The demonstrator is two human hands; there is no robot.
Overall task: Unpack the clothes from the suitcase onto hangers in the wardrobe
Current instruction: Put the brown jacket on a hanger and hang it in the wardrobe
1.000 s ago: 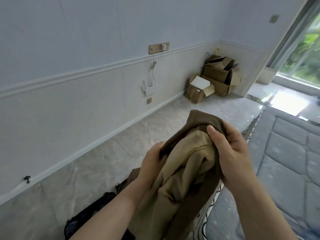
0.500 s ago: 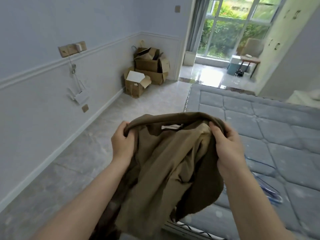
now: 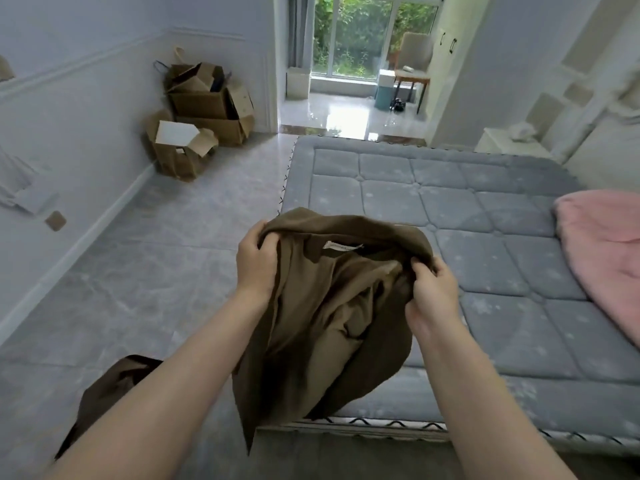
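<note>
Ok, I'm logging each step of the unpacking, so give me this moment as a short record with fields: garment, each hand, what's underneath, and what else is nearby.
garment: brown jacket, held up by its collar, lining and neck label facing the camera
left hand: left hand grips the collar's left side
right hand: right hand grips the collar's right side
beneath: jacket hangs over the corner of the grey mattress and the tiled floor
nearby: pink blanket on the mattress; cardboard boxes by the wall
hanger: none visible
wardrobe: cannot tell from this view
</note>
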